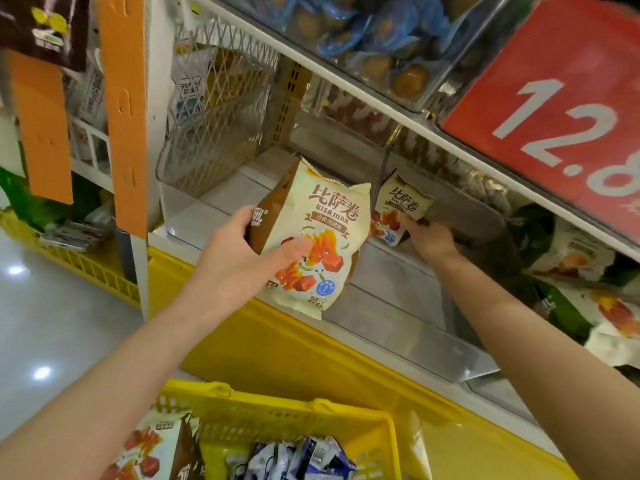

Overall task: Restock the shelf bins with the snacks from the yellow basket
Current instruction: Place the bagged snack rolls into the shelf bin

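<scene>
Noted left hand (239,261) clasping glossy cream snack packet (313,233), crimped edges, thumb across front, above clear plastic bin (398,292). Found right hand (431,239) pinching second packet (398,207) upright inside that bin, just right of first grip; lower corner hidden by fingers. Recorded yellow basket (277,403), perforated plastic, below both grips, holding more packets, cut off at frame edge. Could not read blurred small print.

- One wide-angle camera is riding on the person's head, facing forward and down, tilting so that the shelf edges are running diagonally.
- It is sitting near the shelf: the left hand (239,252) is gripping a cream foil snack packet (313,233) at centre, and the right hand (433,239) is pinching a second cream packet (401,206) at 3 o'clock.
- A yellow plastic lattice basket (277,405) is filling 6 o'clock, and a red card price sign (554,116) is filling 1 o'clock.
</scene>
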The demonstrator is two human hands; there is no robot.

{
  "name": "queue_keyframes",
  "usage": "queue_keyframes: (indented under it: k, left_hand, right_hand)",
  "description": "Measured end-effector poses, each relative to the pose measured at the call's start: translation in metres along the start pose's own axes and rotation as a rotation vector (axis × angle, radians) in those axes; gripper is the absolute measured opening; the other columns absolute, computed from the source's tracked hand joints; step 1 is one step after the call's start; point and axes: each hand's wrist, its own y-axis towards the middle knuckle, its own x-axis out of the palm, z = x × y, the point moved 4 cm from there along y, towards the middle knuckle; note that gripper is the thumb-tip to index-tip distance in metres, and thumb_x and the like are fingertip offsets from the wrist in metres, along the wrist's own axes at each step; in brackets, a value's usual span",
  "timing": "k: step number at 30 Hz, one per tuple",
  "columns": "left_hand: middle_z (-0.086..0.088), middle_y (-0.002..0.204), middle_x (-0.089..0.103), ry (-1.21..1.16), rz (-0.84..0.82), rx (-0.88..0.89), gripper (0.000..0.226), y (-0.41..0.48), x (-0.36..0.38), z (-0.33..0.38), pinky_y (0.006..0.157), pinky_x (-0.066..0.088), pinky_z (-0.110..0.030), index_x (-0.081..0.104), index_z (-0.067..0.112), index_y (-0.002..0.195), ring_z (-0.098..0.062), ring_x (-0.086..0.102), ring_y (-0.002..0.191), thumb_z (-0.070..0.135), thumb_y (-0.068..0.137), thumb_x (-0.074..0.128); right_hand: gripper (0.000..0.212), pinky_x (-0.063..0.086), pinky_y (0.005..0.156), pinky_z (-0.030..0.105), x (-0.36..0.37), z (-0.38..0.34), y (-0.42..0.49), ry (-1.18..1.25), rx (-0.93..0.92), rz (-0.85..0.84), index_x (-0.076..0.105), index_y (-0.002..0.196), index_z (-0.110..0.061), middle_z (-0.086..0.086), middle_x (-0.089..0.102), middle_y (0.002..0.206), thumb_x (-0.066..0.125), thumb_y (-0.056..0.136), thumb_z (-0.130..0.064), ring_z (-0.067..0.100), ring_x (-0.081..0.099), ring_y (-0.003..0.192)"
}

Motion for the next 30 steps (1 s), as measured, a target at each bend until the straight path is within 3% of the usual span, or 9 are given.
queue_keyframes:
  k: [5, 9, 11, 14, 16, 21, 23, 27, 30]
  left_hand:
    - [0.026, 0.083, 0.063, 0.071, -0.1, 0.079, 0.051, -0.016, 0.005, 0.002, 0.05, 0.047, -0.007, 0.051, 0.042, 0.09, 0.008, 0.064, 0.074, 0.06, 0.045, 0.066]
    - [0.022, 0.085, 0.067, 0.22, -0.334, 0.232, 0.045, -0.038, 0.016, 0.003, 0.064, 0.049, -0.01, 0.054, 0.046, 0.09, 0.007, 0.063, 0.08, 0.034, 0.058, 0.084]
    - [0.03, 0.088, 0.065, 0.24, -0.411, 0.298, 0.048, -0.05, 0.019, 0.003, 0.066, 0.048, -0.009, 0.056, 0.047, 0.088, 0.01, 0.061, 0.081, 0.024, 0.059, 0.086]
    - [0.026, 0.093, 0.066, 0.144, -0.445, 0.338, 0.051, -0.067, 0.017, 0.007, 0.069, 0.05, -0.011, 0.058, 0.05, 0.09, 0.006, 0.063, 0.085, 0.022, 0.058, 0.086]
    - [0.025, 0.092, 0.066, 0.077, -0.372, 0.38, 0.044, -0.078, 0.016, 0.011, 0.066, 0.048, -0.009, 0.058, 0.05, 0.091, 0.005, 0.063, 0.084, 0.029, 0.062, 0.083]
    - [0.027, 0.094, 0.061, 0.131, -0.362, 0.377, 0.031, -0.112, 0.031, 0.008, 0.065, 0.049, -0.01, 0.047, 0.052, 0.1, 0.007, 0.06, 0.089, 0.051, 0.072, 0.062]
    - [0.03, 0.106, 0.051, 0.34, -0.4, 0.418, 0.044, -0.114, 0.041, 0.006, 0.074, 0.047, -0.012, 0.044, 0.044, 0.118, 0.007, 0.055, 0.095, 0.054, 0.077, 0.056]
    - [0.018, 0.133, 0.043, 0.611, -0.281, 0.582, 0.049, -0.092, 0.055, 0.015, 0.089, 0.03, -0.016, 0.035, 0.033, 0.136, 0.005, 0.041, 0.111, 0.05, 0.09, 0.041]
    - [0.008, 0.141, 0.041, 0.691, -0.266, 0.685, 0.053, -0.068, 0.077, 0.019, 0.096, 0.024, -0.022, 0.034, 0.028, 0.138, -0.008, 0.037, 0.128, 0.053, 0.092, 0.031]
  right_hand:
    - [0.032, 0.046, 0.093, 0.014, -0.031, -0.038, -0.121, 0.167, -0.566, 0.122, 0.042, 0.128, -0.019, -0.009, 0.051, 0.126, 0.046, 0.097, -0.028, -0.002, 0.051, 0.115]
    - [0.043, 0.045, 0.097, 0.029, -0.033, -0.054, -0.199, -0.149, -0.865, -0.186, 0.042, 0.132, -0.024, -0.014, 0.048, 0.125, 0.031, 0.096, -0.044, 0.003, 0.049, 0.116]
    - [0.043, 0.048, 0.091, 0.035, -0.035, -0.049, -0.224, -0.244, -0.853, -0.3, 0.044, 0.131, -0.028, -0.014, 0.053, 0.123, 0.027, 0.096, -0.048, 0.005, 0.053, 0.111]
    - [0.036, 0.049, 0.085, 0.025, -0.045, -0.043, -0.254, -0.233, -0.823, -0.38, 0.036, 0.123, -0.05, -0.028, 0.055, 0.112, 0.038, 0.089, -0.061, -0.004, 0.054, 0.104]
    - [0.046, 0.05, 0.08, 0.017, -0.05, -0.04, -0.267, -0.229, -0.767, -0.403, 0.034, 0.115, -0.056, -0.034, 0.054, 0.107, 0.051, 0.075, -0.07, -0.009, 0.055, 0.1]
    - [0.054, 0.056, 0.076, 0.027, -0.07, -0.031, -0.277, -0.278, -0.671, -0.36, 0.039, 0.104, -0.054, -0.025, 0.062, 0.096, 0.057, 0.057, -0.073, -0.005, 0.062, 0.09]
    - [0.054, 0.054, 0.077, 0.02, -0.086, -0.029, -0.276, -0.387, -0.679, -0.286, 0.035, 0.105, -0.056, -0.028, 0.06, 0.095, 0.052, 0.057, -0.075, -0.007, 0.061, 0.088]
    - [0.055, 0.041, 0.048, 0.011, -0.134, -0.026, -0.252, -0.511, -0.68, 0.084, 0.037, 0.115, -0.041, -0.029, 0.053, 0.084, 0.053, 0.068, -0.066, -0.011, 0.053, 0.067]
    - [0.059, 0.043, 0.057, 0.023, -0.152, -0.024, -0.219, -0.706, -0.674, 0.313, 0.04, 0.126, -0.023, -0.007, 0.063, 0.099, 0.06, 0.079, -0.052, 0.015, 0.062, 0.08]
